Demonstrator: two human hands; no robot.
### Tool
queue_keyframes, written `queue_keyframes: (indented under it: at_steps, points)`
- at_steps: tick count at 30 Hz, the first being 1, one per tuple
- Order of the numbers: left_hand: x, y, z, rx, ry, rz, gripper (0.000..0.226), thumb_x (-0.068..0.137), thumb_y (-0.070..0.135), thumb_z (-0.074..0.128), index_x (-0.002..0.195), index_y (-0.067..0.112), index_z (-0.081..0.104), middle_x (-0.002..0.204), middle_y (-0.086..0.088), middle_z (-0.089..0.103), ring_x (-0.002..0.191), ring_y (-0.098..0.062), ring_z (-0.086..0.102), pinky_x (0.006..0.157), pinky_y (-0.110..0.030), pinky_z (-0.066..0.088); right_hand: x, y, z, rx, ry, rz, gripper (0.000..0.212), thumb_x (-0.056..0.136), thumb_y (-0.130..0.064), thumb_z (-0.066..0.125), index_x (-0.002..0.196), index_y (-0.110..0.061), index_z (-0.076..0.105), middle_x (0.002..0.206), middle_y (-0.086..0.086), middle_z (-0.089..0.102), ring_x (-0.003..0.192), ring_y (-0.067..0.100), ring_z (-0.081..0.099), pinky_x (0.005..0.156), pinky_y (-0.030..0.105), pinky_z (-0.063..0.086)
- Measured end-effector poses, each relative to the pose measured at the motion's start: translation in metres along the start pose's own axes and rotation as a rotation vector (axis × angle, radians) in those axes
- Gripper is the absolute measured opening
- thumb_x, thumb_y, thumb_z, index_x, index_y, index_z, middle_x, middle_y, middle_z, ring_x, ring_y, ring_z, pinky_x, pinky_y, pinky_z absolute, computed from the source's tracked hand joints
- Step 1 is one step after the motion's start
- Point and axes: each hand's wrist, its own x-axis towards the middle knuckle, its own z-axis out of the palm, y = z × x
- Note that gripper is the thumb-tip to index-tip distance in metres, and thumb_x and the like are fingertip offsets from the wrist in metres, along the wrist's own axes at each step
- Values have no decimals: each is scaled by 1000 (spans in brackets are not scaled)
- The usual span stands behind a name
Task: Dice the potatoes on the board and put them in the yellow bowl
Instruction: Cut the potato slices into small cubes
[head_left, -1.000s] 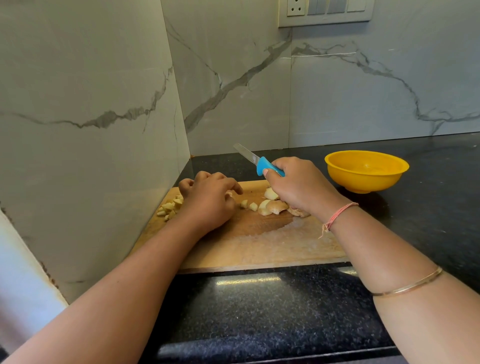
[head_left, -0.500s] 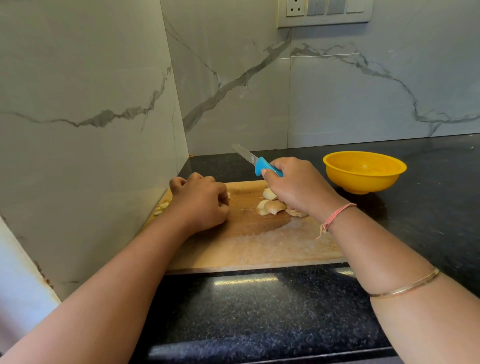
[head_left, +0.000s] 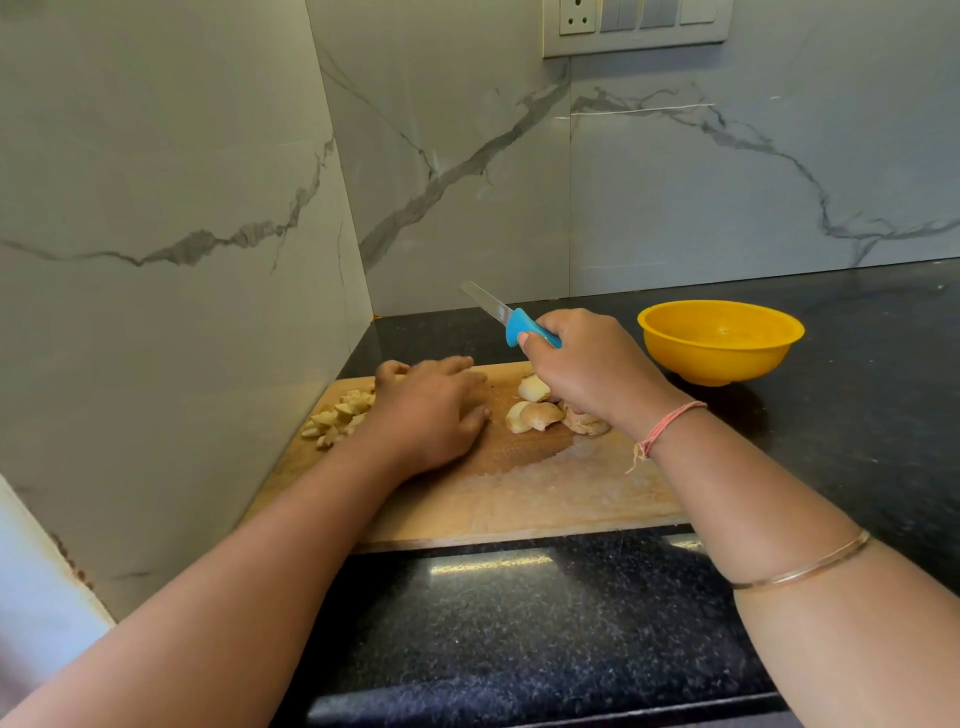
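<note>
A wooden cutting board lies on the black counter. Diced potato pieces are heaped at its far left corner. Larger potato chunks lie near the board's middle, partly under my right hand. My left hand lies palm down on the board between the dice and the chunks, fingers stretched out and slightly blurred. My right hand grips the blue-handled knife, blade raised and pointing up-left. The yellow bowl stands right of the board; nothing shows inside it.
Marble walls close the corner on the left and behind the board. A switch plate sits high on the back wall. The glossy black counter stretches right of the bowl and in front of the board.
My left hand swept small pieces left to the pile with curled fingers, then uncurled and came back right onto the board. My right hand with the knife stayed nearly still.
</note>
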Motion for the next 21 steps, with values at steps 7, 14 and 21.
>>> queue_keyframes:
  at_steps: [7,14,21]
  points:
    - [3,-8,2,50,-50,-24,36,103,33,32,130,30,55,136,13,54,127,-11,44,112,-41,13,-1,1,0,-3,2,0,28,98,-32,43,109,-13,61,89,2,60,75,12,55,55,18,38]
    - [-1,-28,-2,32,-72,-44,34,102,33,37,132,35,54,140,18,49,135,-6,35,113,-41,11,-1,2,0,7,12,6,29,98,-33,43,110,-14,61,90,1,59,75,12,55,56,17,41]
    - [-11,-42,-11,-84,-109,-47,33,101,33,43,131,35,55,141,20,46,141,-7,26,112,-38,20,-1,1,0,4,7,3,29,98,-33,43,111,-13,61,90,0,58,78,12,55,54,17,36]
